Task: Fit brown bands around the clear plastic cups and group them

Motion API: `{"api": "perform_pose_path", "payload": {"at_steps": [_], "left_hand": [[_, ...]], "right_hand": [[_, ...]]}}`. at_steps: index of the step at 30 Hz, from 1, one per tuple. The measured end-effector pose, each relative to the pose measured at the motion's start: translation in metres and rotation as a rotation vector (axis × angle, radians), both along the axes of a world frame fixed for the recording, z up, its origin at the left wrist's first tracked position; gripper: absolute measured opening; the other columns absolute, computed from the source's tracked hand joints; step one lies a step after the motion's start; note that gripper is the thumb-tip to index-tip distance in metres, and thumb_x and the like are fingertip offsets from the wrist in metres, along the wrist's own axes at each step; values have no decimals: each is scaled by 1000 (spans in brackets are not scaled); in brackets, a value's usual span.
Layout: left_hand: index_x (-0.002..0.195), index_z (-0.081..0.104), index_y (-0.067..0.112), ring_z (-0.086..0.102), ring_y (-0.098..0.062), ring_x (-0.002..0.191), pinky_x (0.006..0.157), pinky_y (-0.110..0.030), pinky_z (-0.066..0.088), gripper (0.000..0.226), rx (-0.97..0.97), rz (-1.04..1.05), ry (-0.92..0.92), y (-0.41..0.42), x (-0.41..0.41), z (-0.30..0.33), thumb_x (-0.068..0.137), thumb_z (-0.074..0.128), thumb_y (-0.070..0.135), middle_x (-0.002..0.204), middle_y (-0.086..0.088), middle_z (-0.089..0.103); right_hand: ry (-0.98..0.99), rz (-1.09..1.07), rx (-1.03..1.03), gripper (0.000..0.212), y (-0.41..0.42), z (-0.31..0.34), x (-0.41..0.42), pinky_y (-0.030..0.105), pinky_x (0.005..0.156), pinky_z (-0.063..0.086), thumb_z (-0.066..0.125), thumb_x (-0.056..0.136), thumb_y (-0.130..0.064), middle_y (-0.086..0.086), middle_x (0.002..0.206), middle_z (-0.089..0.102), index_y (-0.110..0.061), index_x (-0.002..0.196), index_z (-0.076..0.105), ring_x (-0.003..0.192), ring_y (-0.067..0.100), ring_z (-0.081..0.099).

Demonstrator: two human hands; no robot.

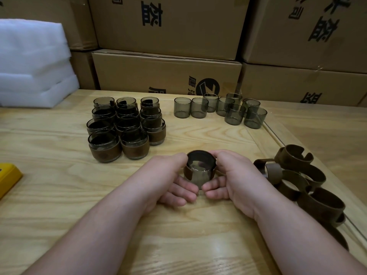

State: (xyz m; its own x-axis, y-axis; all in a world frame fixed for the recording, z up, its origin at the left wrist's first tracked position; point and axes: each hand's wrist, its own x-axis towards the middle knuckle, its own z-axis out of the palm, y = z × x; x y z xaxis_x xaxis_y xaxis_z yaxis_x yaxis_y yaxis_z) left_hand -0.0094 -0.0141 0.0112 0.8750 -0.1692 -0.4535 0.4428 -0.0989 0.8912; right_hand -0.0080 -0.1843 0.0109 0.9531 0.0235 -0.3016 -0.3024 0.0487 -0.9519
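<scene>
Wooden table (59, 195) fronts stacked cardboard boxes (168, 26).

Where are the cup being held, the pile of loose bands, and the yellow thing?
held cup (200, 172): head view, on its clear front wall.
loose bands (321, 201): head view, on one band's outer face.
yellow thing (9, 175): head view, on its top face.

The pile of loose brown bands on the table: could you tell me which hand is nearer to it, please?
Right. The right hand grips the cup directly beside the pile of loose brown bands; the left hand holds the cup's far side, farther from the pile.
</scene>
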Motion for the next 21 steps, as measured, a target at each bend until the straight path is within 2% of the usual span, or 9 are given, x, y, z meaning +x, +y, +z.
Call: {"api": "perform_pose_path", "payload": {"at_steps": [3, 6, 9, 12, 16, 19, 21], "left_hand": [[117, 63, 10, 76, -22, 64, 41, -23, 52, 34, 6, 2, -11, -1, 0, 1, 104, 45, 36, 84, -18, 79], [113, 64, 9, 76, -22, 62, 40, -23, 53, 33, 15, -5, -15, -2, 0, 0, 105, 45, 34, 83, -19, 78], [116, 61, 9, 76, -22, 62, 40, -22, 53, 31, 20, -11, -23, -1, 0, -1, 106, 42, 32, 82, -19, 78], [118, 61, 10, 76, -22, 64, 41, -23, 53, 30, 11, -28, -31, 0, 1, -2, 106, 42, 30, 83, -19, 78], [113, 67, 10, 76, -23, 64, 43, -23, 54, 32, 22, -30, -88, -2, 0, -6, 105, 42, 28, 81, -18, 78], [103, 75, 27, 78, -26, 68, 44, -26, 55, 33, -16, -2, -162, -4, -1, -7, 106, 42, 26, 84, -17, 79], [106, 72, 38, 78, -27, 72, 42, -28, 55, 31, -86, 36, -184, -4, -2, -6, 107, 44, 26, 87, -18, 79]], "right_hand": [[12, 13, -14, 25, -2, -2, 1, 28, 44, 54, 51, 101, -21, 13, 95, 77, -18, 115, 71, 57, 24, 70], [29, 36, -34, 28, -3, -4, 4, 27, 45, 55, 48, 103, -20, 18, 107, 74, -18, 123, 67, 59, 24, 72], [33, 52, -41, 30, -4, -5, 5, 27, 46, 55, 45, 103, -16, 20, 109, 73, -17, 126, 65, 61, 26, 73], [14, 39, -30, 29, -3, -6, 4, 28, 46, 56, 44, 104, -16, 19, 102, 75, -18, 121, 67, 60, 26, 72], [-62, -53, -33, 33, 2, -9, 0, 29, 46, 57, 40, 101, -12, 6, 79, 78, -26, 103, 70, 55, 26, 70], [-146, -89, 19, 28, 4, -9, -4, 32, 49, 59, 45, 103, -15, 1, 80, 78, -26, 100, 71, 52, 21, 67], [-201, -104, 47, 23, 5, -10, -7, 34, 52, 61, 50, 106, -25, 1, 86, 78, -28, 99, 71, 59, 23, 71]]}}
